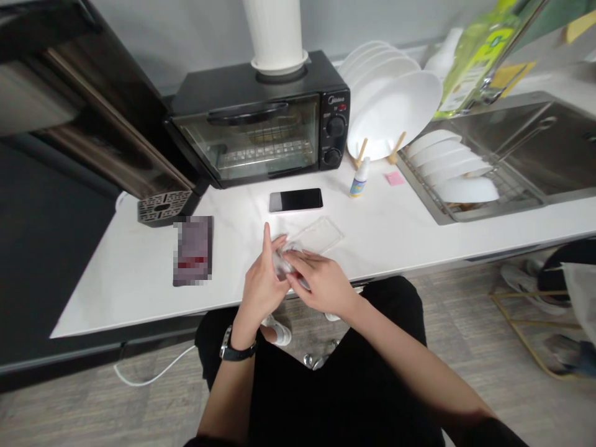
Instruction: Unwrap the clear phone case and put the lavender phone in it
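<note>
Your two hands meet at the near edge of one white counter (395,239), working on one pale wad (280,266). Your left hand (262,282) grips the wad from the left, one finger pointing up and away from it; your right hand (322,282) pinches it from the right with bent fingers. The wad is mostly hidden, so you cannot tell what it is made of. One watch (238,347) is on your left wrist.

Just to the far right of the wad lies one clear phone case (321,234), flat on the counter. Farther off lies one phone (296,200), its dark screen up, apart from the case. To the right of the phone stand one small spray bottle (358,179) and, beyond it, one pink square (395,179). To the left lies one dark packet (195,248), its face blurred, near one drip tray (164,208).

On the far side sits one toaster oven (251,133) with two knobs (335,126), and on top one white pot (275,31) in one saucer (279,64). Right of the oven stand at least four white plates (395,108). Farther right, one sink (544,146) holds about five white bowls (449,164), with one green bottle (470,68) beyond.
</note>
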The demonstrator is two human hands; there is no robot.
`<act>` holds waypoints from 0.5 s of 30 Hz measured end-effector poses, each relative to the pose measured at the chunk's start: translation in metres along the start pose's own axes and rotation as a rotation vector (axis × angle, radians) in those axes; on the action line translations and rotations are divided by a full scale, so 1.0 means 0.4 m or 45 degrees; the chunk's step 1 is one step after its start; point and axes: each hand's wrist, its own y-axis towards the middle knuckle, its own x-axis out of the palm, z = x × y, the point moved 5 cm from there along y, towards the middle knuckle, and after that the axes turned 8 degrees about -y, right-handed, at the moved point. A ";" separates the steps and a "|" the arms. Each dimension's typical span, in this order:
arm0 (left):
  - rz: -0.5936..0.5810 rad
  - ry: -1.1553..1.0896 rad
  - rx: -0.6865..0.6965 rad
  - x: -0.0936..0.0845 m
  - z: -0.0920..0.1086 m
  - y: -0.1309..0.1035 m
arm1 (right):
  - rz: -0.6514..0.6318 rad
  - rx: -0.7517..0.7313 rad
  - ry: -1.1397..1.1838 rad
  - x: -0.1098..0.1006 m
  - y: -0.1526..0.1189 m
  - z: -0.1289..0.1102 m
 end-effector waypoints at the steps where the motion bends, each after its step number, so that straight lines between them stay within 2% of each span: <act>1: -0.002 0.004 -0.001 -0.001 0.002 0.002 | -0.034 -0.041 0.017 -0.003 -0.006 0.004; 4: 0.008 0.016 0.011 -0.007 0.014 0.002 | -0.083 -0.090 0.022 -0.027 -0.029 0.042; 7: 0.023 0.011 0.034 -0.013 0.026 -0.003 | 0.005 0.044 -0.060 -0.057 -0.039 0.105; 9: 0.031 -0.002 0.047 -0.017 0.028 -0.007 | 0.083 0.138 -0.121 -0.065 -0.027 0.125; 11: 0.040 -0.017 0.056 -0.020 0.025 -0.011 | 0.130 0.184 -0.152 -0.056 -0.005 0.111; 15: 0.057 -0.010 0.066 -0.022 0.011 -0.017 | 0.105 0.097 -0.086 -0.009 0.035 0.008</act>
